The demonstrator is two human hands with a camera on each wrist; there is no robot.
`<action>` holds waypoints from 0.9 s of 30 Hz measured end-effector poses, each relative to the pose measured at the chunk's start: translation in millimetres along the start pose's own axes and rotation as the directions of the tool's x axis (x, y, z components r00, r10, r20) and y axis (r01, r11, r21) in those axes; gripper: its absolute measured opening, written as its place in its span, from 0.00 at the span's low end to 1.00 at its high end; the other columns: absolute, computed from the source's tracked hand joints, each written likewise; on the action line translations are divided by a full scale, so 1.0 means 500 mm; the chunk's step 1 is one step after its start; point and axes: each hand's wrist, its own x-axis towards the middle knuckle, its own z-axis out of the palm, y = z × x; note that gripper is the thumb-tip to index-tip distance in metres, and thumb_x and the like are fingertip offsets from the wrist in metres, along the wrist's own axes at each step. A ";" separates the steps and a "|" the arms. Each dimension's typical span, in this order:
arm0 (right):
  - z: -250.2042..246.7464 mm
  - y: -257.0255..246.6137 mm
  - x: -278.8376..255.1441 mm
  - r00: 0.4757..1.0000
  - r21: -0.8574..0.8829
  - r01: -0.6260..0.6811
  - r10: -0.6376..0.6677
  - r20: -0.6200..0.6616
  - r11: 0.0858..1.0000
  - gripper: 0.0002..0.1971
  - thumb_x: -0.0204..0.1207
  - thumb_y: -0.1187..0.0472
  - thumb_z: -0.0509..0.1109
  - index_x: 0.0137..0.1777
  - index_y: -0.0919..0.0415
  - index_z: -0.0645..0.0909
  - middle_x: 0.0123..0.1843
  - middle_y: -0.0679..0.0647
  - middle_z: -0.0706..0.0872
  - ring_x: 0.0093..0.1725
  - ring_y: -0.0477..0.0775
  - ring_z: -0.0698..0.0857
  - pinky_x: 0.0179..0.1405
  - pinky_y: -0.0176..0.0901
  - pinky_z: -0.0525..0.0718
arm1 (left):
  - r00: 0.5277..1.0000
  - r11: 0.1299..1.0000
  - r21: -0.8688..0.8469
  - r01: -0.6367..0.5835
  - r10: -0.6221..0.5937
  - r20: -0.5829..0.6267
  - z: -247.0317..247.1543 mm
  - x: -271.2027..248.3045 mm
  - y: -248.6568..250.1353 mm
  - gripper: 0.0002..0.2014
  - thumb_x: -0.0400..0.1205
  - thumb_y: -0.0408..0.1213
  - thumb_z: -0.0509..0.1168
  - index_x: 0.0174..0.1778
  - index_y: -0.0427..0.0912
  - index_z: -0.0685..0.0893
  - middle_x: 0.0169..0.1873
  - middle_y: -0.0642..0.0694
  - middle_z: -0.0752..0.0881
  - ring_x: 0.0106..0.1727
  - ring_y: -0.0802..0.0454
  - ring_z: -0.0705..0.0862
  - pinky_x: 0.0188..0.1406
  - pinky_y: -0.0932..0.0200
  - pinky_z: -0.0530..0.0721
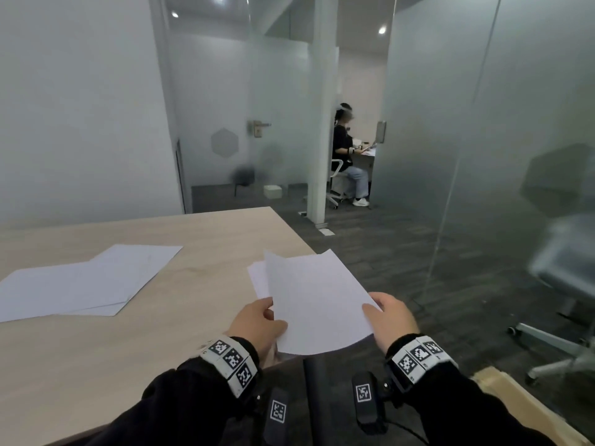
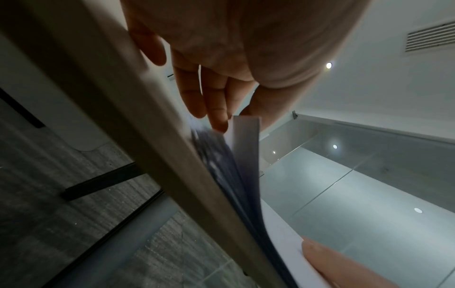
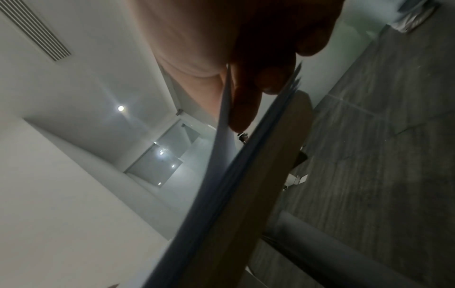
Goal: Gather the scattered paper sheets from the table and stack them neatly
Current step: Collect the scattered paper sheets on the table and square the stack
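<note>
A small bundle of white paper sheets (image 1: 317, 297) hangs over the right edge of the light wood table (image 1: 199, 252), its top sheet bowed upward. My left hand (image 1: 260, 320) pinches the bundle's left side with thumb on top. My right hand (image 1: 391, 320) pinches its right side. In the left wrist view the sheets (image 2: 243, 155) fan out beside the table edge (image 2: 152, 148) under my fingers (image 2: 216, 101). The right wrist view shows the sheet edges (image 3: 221, 175) against my fingers (image 3: 246, 105). More sheets (image 1: 80, 281) lie overlapped on the table at left.
Frosted glass partitions (image 1: 483, 123) stand beyond the table. A white pillar (image 1: 320, 107) rises ahead. A person sits at a desk (image 1: 346, 156) in the far room. An office chair (image 1: 566, 284) is at right. Dark carpet (image 1: 386, 252) lies right of the table.
</note>
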 end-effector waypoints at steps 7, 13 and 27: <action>-0.012 0.007 0.010 0.994 -0.145 -0.111 0.107 -0.032 0.983 0.18 0.78 0.43 0.64 0.67 0.40 0.81 0.59 0.44 0.83 0.62 0.55 0.83 0.70 0.58 0.77 | 0.994 0.992 0.081 0.097 -0.092 -0.058 0.000 0.022 -0.025 0.25 0.60 0.57 0.64 0.52 0.56 0.88 0.44 0.54 0.89 0.53 0.45 0.87 0.65 0.44 0.83; 0.018 -0.071 -0.015 0.991 -0.058 0.025 -0.032 -0.132 0.998 0.08 0.79 0.50 0.65 0.55 0.42 0.83 0.53 0.44 0.81 0.57 0.53 0.82 0.62 0.55 0.80 | 0.997 0.970 -0.245 0.004 -0.022 -0.074 -0.076 -0.011 -0.015 0.15 0.82 0.38 0.71 0.65 0.48 0.86 0.62 0.52 0.87 0.64 0.54 0.82 0.61 0.60 0.73; 0.396 -0.392 -0.061 0.939 0.390 0.059 -0.184 0.290 0.919 0.05 0.82 0.56 0.68 0.50 0.53 0.86 0.43 0.50 0.87 0.37 0.47 0.78 0.43 0.43 0.77 | 0.851 0.803 -0.588 -0.098 -0.239 -0.468 -0.486 -0.101 -0.180 0.17 0.66 0.46 0.66 0.49 0.50 0.91 0.49 0.54 0.93 0.56 0.52 0.87 0.51 0.49 0.73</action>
